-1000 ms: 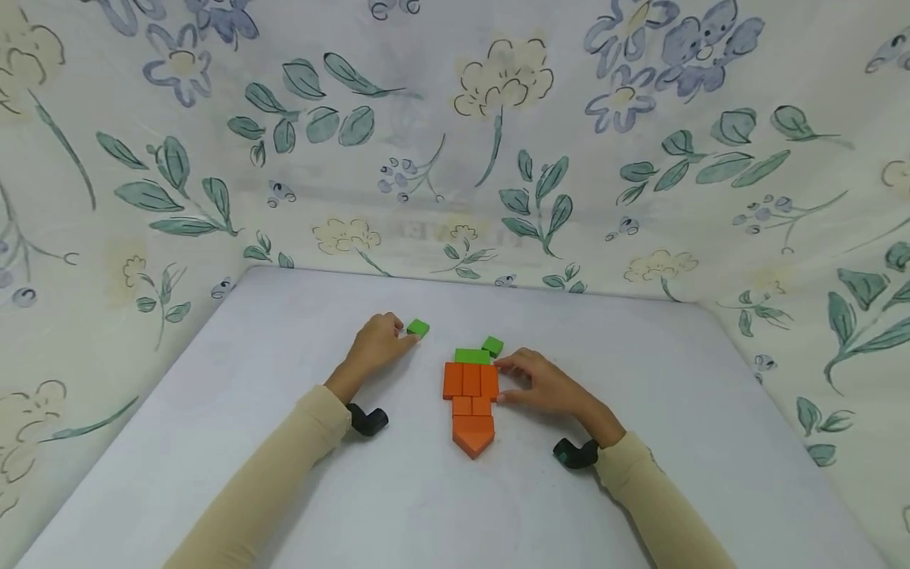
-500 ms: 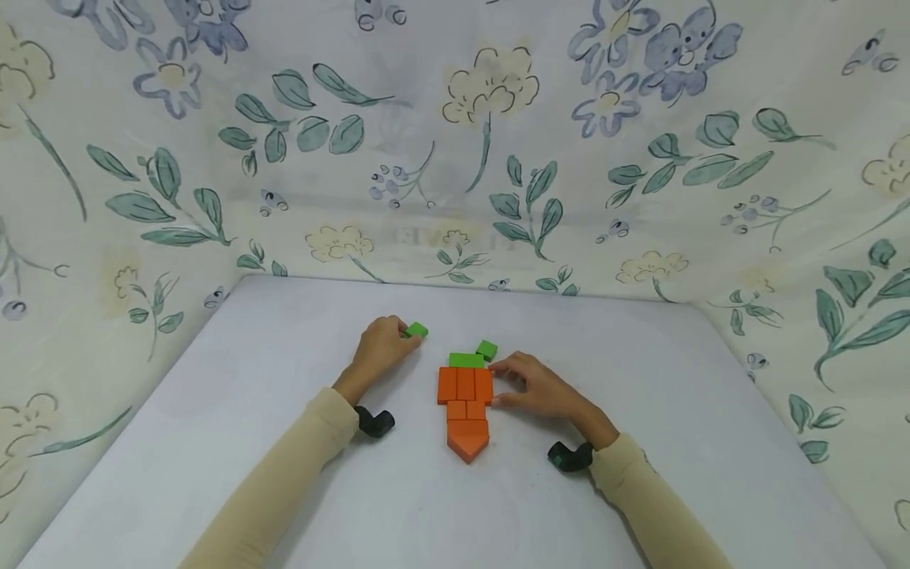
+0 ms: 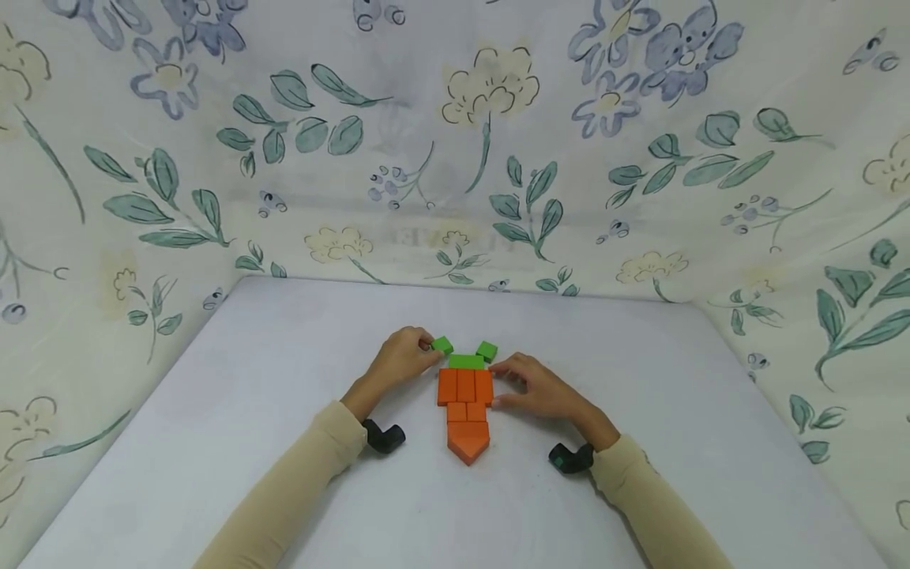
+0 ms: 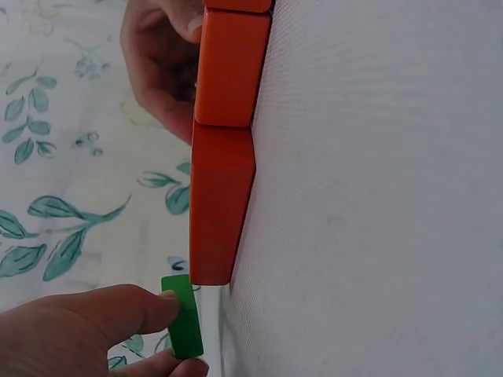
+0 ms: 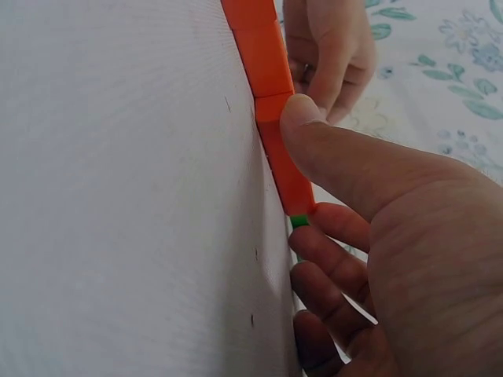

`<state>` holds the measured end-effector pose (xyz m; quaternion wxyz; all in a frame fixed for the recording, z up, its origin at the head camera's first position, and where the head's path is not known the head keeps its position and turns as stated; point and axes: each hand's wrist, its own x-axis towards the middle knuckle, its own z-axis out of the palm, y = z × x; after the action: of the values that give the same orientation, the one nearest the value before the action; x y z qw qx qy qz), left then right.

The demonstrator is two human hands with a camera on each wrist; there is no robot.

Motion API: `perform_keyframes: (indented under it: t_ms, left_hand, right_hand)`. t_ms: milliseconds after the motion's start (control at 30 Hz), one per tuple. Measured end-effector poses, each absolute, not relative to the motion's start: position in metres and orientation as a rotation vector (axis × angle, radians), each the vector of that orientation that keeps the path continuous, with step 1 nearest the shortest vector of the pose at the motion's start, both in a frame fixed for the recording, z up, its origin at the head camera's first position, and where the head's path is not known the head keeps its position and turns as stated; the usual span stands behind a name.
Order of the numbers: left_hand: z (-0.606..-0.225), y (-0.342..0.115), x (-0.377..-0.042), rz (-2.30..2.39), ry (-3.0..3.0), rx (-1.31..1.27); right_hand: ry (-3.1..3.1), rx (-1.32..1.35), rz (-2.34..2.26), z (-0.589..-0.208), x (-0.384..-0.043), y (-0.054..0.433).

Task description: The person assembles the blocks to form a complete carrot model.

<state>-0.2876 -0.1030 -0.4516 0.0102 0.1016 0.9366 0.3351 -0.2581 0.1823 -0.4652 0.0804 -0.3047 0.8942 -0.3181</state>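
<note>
In the head view, my left hand (image 3: 400, 362) pinches a small green block (image 3: 442, 345) between thumb and fingers, just up and left of the green rectangular block (image 3: 466, 362). Below that rectangle lie three upright orange blocks (image 3: 465, 387), two smaller orange blocks (image 3: 466, 412) and a pointed orange block (image 3: 468, 439), all touching. A second small green block (image 3: 486, 350) sits tilted at the rectangle's upper right. My right hand (image 3: 536, 386) holds the rightmost orange block (image 5: 284, 161), thumb near its lower end and index finger at its upper end; the other fingers are curved.
The blocks lie on a white tabletop (image 3: 426, 514). A floral cloth (image 3: 455, 158) hangs behind the table and along its sides. Black wrist-worn devices (image 3: 384, 437) sit under both cuffs.
My left hand has taken hold of the small green block and moved it right and toward me, close to the green rectangle. My right hand stays at the orange blocks. The head view tilted slightly.
</note>
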Motion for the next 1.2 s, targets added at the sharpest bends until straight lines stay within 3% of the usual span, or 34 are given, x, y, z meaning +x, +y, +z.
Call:
perform_keyframes:
  t_ms: [1200]
  left_hand:
    - [-0.460,-0.114,-0.285,0.977,2.919,0.279]
  right_hand:
    - [2.662,-0.949,-0.965,-0.468,-0.261,0.169]
